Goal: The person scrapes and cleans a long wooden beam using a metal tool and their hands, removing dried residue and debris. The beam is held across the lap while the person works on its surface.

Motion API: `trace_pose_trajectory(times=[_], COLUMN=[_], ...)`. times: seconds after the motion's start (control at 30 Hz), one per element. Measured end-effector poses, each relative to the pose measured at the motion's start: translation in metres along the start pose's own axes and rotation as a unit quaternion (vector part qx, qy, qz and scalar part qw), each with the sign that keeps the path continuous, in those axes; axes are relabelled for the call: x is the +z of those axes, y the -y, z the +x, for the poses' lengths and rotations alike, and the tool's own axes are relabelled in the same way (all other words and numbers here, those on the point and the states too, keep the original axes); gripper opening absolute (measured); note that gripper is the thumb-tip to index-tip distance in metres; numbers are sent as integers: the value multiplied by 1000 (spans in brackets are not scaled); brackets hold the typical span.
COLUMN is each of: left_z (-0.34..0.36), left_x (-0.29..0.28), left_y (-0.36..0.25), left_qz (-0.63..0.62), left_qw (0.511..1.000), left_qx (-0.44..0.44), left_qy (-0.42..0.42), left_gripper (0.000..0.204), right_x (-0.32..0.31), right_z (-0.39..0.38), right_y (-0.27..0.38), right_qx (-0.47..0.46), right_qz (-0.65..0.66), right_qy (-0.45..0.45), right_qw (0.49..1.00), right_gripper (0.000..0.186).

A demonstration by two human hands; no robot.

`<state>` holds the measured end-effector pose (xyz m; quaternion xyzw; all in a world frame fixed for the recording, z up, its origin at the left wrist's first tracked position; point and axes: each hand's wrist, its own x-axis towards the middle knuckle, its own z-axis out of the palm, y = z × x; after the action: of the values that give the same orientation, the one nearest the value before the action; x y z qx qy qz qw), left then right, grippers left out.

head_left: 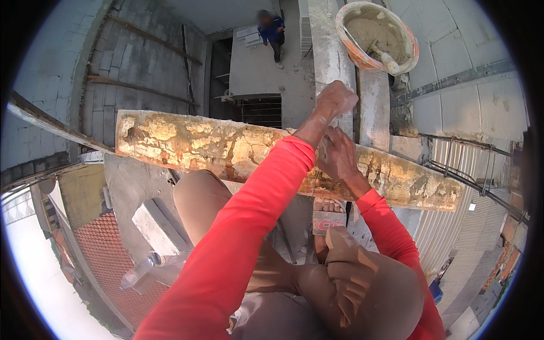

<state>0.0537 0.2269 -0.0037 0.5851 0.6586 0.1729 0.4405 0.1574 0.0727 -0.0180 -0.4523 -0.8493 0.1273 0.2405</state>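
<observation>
The weathered plank, which I take as the working platform, lies crosswise in front of my knees. Near its left end, on my side of its near edge, are a clear bottle and a pale block. My left hand extends past the plank's far edge, over the concrete beam; its fingers are curled together in a fist, and whether they clamp anything I cannot tell. Just behind it, my right hand is over the plank, right of its middle, fingers bent; contact and grip are hidden. Farther right, at the beam's far end, by its right edge, sits the bucket of grey mortar, a handled tool lying in it. Step in hand, by my judgement: close handwork at the beam, tool set aside. The next move calls for steady balance and clearance from the bucket.
</observation>
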Motion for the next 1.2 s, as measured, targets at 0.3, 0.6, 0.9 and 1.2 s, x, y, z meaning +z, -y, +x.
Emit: trace_pose_trajectory(times=[0.3,0.6,0.9,1.2], left_z=[-114,-235,-190,-241], left_x=[-247,-255,-215,-199], left_y=[46,138,123,81], left_qz=[-173,-395,-728,-294], left_qw=[980,878,683,951], left_qx=[3,-106,51,-15], left_qy=[-101,-250,29,96], left_gripper=[80,65,100,55], right_x=[18,24,22,29], right_z=[-11,-12,-8,-5], right_y=[5,2,9,23], right_qx=[75,84,72,140], right_qz=[49,48,39,37], right_qy=[-94,-76,-120,-144], right_qw=[992,992,989,979], right_gripper=[8,6,9,12])
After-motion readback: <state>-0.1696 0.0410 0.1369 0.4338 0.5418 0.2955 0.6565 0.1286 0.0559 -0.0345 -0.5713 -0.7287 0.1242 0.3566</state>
